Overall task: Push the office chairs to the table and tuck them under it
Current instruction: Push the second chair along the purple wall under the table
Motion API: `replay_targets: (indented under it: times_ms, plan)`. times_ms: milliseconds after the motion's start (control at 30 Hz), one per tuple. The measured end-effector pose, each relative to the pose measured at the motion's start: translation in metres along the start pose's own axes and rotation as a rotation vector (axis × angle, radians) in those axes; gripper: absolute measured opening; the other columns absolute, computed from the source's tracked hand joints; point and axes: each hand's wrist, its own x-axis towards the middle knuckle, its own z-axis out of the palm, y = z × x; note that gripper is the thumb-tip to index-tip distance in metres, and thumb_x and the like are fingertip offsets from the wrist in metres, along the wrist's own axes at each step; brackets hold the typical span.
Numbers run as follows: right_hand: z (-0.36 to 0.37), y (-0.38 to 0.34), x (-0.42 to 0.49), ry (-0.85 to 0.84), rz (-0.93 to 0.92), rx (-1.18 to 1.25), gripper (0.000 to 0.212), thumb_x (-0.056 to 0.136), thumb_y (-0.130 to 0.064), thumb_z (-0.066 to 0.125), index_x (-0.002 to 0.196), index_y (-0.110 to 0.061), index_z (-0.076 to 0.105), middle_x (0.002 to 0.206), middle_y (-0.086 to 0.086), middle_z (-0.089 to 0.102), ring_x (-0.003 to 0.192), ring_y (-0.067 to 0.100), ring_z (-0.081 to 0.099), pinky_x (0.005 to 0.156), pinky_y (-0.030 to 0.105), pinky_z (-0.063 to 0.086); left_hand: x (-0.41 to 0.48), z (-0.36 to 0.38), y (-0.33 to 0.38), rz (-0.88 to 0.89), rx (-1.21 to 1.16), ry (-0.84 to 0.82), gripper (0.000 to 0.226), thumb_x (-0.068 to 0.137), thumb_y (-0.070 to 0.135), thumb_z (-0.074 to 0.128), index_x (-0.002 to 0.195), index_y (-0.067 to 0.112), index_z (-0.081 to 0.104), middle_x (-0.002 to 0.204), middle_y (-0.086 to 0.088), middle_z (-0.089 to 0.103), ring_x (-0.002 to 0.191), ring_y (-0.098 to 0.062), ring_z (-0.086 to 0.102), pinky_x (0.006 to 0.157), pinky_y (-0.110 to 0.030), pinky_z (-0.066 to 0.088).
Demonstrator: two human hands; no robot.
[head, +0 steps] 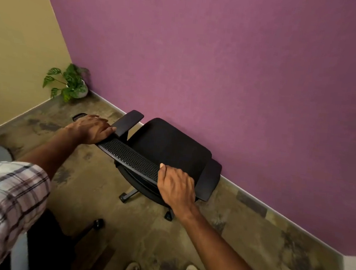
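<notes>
Office chair (171, 149) parked facing the purple wall (222, 63), no desk in sight. Left hand (91, 130) and right hand (177, 184), fingers clamped on the mesh backrest (130, 157). Could swivel or clip that wall if shoved unevenly.

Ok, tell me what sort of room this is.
Probably an office corner: a black mesh-backed office chair on casters, held by both hands, stands against a purple wall, with a potted plant in the corner.

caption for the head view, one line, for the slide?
Both hands, left hand and right hand, grip the mesh backrest of a black office chair facing a purple wall.
</notes>
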Motion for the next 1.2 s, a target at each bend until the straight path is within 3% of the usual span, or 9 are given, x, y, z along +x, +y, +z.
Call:
replay_targets:
  times_ms: [67, 233, 500, 667, 800, 933, 1000, 1100, 1200]
  plan:
    - [0.004, -0.004, -0.003, 0.058, -0.024, -0.022, 0.042, 0.101, -0.029, 0.056, 0.061, -0.019, 0.063, 0.053, 0.001, 0.06, 0.046, 0.019, 0.058, 0.042, 0.032, 0.041, -0.004, 0.004, -0.002, 0.042, 0.032, 0.062, 0.071, 0.106, 0.051, 0.013, 0.125, 0.017, 0.072, 0.125, -0.008, 0.073, 0.12, -0.028, 0.065, 0.107, -0.036, 0.044]
    - [0.01, -0.001, -0.012, -0.006, -0.086, -0.004, 0.044, 0.104, -0.031, 0.046, 0.064, -0.021, 0.061, 0.055, -0.001, 0.059, 0.047, 0.018, 0.058, 0.043, 0.031, 0.038, -0.037, 0.016, 0.006, 0.07, -0.064, 0.192, 0.083, 0.092, 0.057, 0.007, 0.122, 0.02, 0.075, 0.124, -0.007, 0.075, 0.113, -0.028, 0.069, 0.099, -0.037, 0.049]
    - [-0.001, 0.077, 0.006, -0.105, -0.188, 0.086, 0.045, 0.105, -0.04, 0.03, 0.067, -0.022, 0.047, 0.065, -0.001, 0.065, 0.06, 0.021, 0.064, 0.051, 0.034, 0.041, -0.053, 0.014, 0.071, -0.078, -0.014, 0.133, 0.087, 0.091, 0.052, -0.003, 0.104, 0.016, 0.075, 0.105, -0.007, 0.077, 0.098, -0.025, 0.07, 0.095, -0.035, 0.047]
    - [-0.006, 0.134, 0.014, -0.139, -0.322, 0.145, 0.043, 0.103, -0.04, 0.035, 0.066, -0.024, 0.05, 0.063, -0.005, 0.066, 0.056, 0.017, 0.064, 0.048, 0.031, 0.042, -0.072, 0.023, 0.13, -0.165, 0.004, 0.095, 0.058, 0.111, 0.04, 0.019, 0.097, 0.015, 0.069, 0.1, -0.008, 0.076, 0.092, -0.029, 0.07, 0.091, -0.041, 0.05]
    - [-0.01, 0.186, 0.03, -0.159, -0.408, 0.125, 0.055, 0.101, -0.044, 0.029, 0.085, -0.019, 0.075, 0.077, -0.003, 0.075, 0.065, 0.02, 0.068, 0.055, 0.037, 0.051, -0.084, 0.019, 0.183, -0.222, 0.06, 0.016, 0.046, 0.113, 0.039, 0.021, 0.119, 0.021, 0.063, 0.109, -0.004, 0.076, 0.097, -0.029, 0.071, 0.086, -0.042, 0.055]
    - [-0.013, 0.245, 0.046, -0.225, -0.507, 0.139, 0.06, 0.1, -0.05, 0.023, 0.096, -0.024, 0.076, 0.084, -0.005, 0.077, 0.073, 0.018, 0.069, 0.064, 0.038, 0.052, -0.093, 0.017, 0.252, -0.21, 0.002, -0.056, 0.055, 0.112, 0.035, 0.03, 0.162, 0.015, 0.02, 0.133, -0.009, 0.064, 0.107, -0.031, 0.068, 0.078, -0.04, 0.053]
    - [-0.012, 0.266, 0.059, -0.194, -0.535, 0.138, 0.058, 0.098, -0.05, 0.024, 0.099, -0.029, 0.077, 0.086, -0.005, 0.077, 0.075, 0.018, 0.069, 0.06, 0.032, 0.047, -0.094, 0.018, 0.274, -0.263, 0.042, -0.037, 0.054, 0.111, 0.041, 0.025, 0.158, 0.016, 0.034, 0.115, -0.007, 0.07, 0.094, -0.027, 0.07, 0.071, -0.038, 0.053]
    - [-0.016, 0.286, 0.091, -0.144, -0.579, 0.128, 0.053, 0.098, -0.048, 0.028, 0.101, -0.035, 0.079, 0.085, -0.006, 0.078, 0.074, 0.018, 0.069, 0.057, 0.029, 0.035, -0.088, 0.013, 0.297, -0.359, -0.11, 0.119, 0.087, 0.097, 0.064, -0.007, 0.118, 0.026, 0.068, 0.081, 0.004, 0.07, 0.072, -0.016, 0.068, 0.066, -0.033, 0.055]
    - [-0.019, 0.296, 0.116, -0.172, -0.591, 0.127, 0.058, 0.101, -0.051, 0.023, 0.1, -0.035, 0.079, 0.08, -0.007, 0.076, 0.069, 0.016, 0.067, 0.056, 0.032, 0.044, -0.086, 0.009, 0.306, -0.341, -0.325, 0.142, 0.091, 0.097, 0.074, -0.005, 0.134, 0.027, 0.064, 0.111, 0.003, 0.077, 0.102, -0.015, 0.071, 0.092, -0.035, 0.052]
